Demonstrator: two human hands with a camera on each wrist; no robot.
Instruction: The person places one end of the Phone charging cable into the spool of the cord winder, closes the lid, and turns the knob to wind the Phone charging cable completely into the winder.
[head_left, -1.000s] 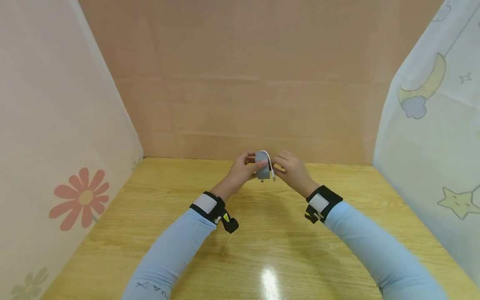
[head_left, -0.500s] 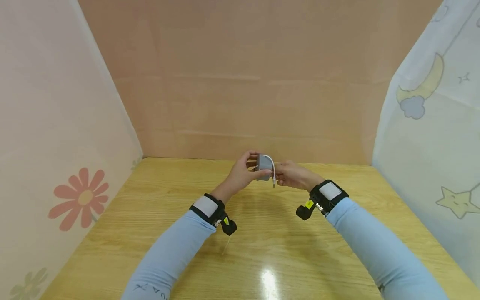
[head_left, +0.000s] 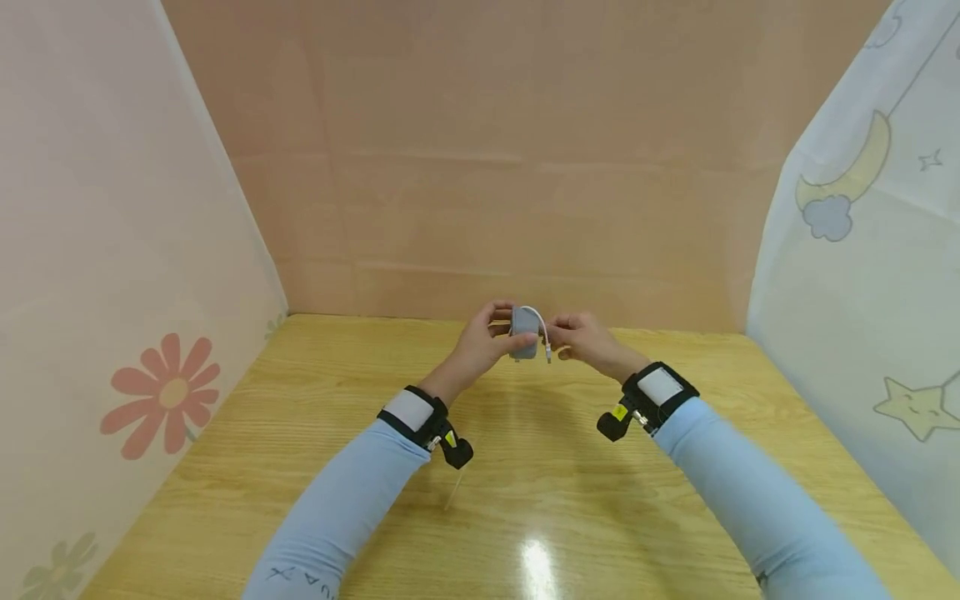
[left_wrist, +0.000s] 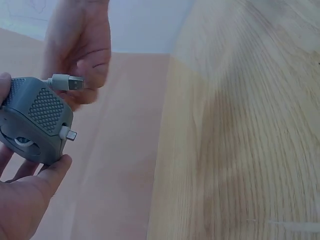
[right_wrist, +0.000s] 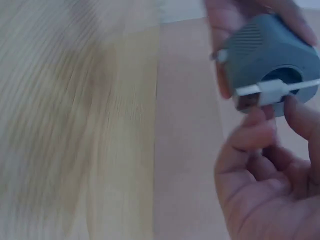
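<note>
My left hand (head_left: 483,340) grips a small grey rounded device (head_left: 524,331) above the far middle of the wooden table (head_left: 525,467). A short white cable (head_left: 537,318) loops from its top and ends in a plug (head_left: 549,355). My right hand (head_left: 583,339) pinches that cable by the plug end, right beside the device. In the left wrist view the textured grey device (left_wrist: 35,120) lies in my fingers (left_wrist: 30,205), and the USB plug (left_wrist: 67,82) sticks out in front of my right hand (left_wrist: 80,47). In the right wrist view my fingertips (right_wrist: 256,127) meet the white plug (right_wrist: 270,90) against the device (right_wrist: 267,55).
A pink-brown panel (head_left: 510,167) closes the back. A white sheet with a flower print (head_left: 161,396) stands at the left, and one with moon and star prints (head_left: 862,250) at the right. Both wrists carry black bands with small cameras (head_left: 456,450).
My right wrist has rolled over, so its camera now hangs under the forearm. The right hand has slid a little to the right along the cable. My left hand keeps the device nearly still.
</note>
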